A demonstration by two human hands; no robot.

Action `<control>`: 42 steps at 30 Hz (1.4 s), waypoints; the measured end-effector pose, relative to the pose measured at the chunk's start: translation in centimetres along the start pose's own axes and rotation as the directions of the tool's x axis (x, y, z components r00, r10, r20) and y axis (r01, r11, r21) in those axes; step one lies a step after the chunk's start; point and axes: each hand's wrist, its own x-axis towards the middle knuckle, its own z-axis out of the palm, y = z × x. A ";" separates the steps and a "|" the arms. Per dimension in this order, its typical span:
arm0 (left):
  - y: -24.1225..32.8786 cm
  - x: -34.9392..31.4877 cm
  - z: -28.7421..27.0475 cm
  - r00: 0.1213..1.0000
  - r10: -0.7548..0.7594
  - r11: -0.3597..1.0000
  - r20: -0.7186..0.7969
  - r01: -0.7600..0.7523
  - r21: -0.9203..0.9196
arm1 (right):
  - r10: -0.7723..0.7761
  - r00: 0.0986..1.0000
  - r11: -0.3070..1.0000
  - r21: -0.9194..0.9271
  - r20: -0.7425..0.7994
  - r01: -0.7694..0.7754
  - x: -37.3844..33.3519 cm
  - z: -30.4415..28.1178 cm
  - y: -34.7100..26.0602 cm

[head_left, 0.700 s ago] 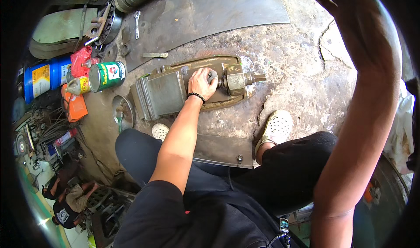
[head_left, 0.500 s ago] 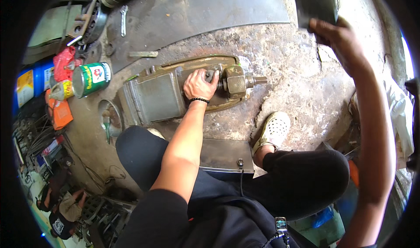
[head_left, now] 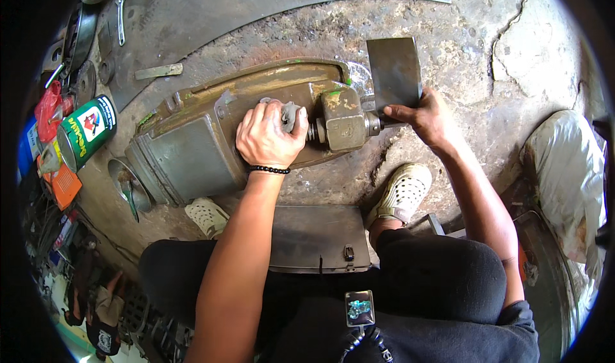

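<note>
Our left hand (head_left: 269, 135) is closed in a firm grip over the middle of the metal housing (head_left: 211, 139), fingers wrapped on a small grey knob there. Our right hand (head_left: 429, 116) pinches the lower edge of a flat metal plate (head_left: 394, 71), which stands up toward 12 o'clock from that grip. The plate sits just beside the short shaft (head_left: 375, 123) poking from the housing's square block (head_left: 343, 119), at 3 o'clock from the left hand, so the right hand is the nearer one. The housing lies on the concrete floor (head_left: 487, 55), long axis running 8 to 2 o'clock, shaft end pointing toward 3. At 9 o'clock lies a green can (head_left: 86, 132); a sandal (head_left: 403, 193) rests at 5 o'clock.
</note>
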 end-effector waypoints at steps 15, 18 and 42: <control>-0.1 0.1 0.0 1.000 0.001 1.000 0.018 -0.001 -0.007 | 0.033 0.997 0.988 -0.150 0.065 -0.023 0.2 1.5 -0.3; 0.0 0.1 0.0 1.000 0.001 1.000 0.020 -0.001 -0.002 | 0.030 0.999 0.998 -0.062 0.044 -0.027 -0.1 2.3 -0.3; -0.3 0.0 0.4 0.999 0.034 0.999 -0.012 -0.034 -0.008 | 0.028 0.953 0.999 -0.025 -0.301 -0.037 0.3 -6.7 7.4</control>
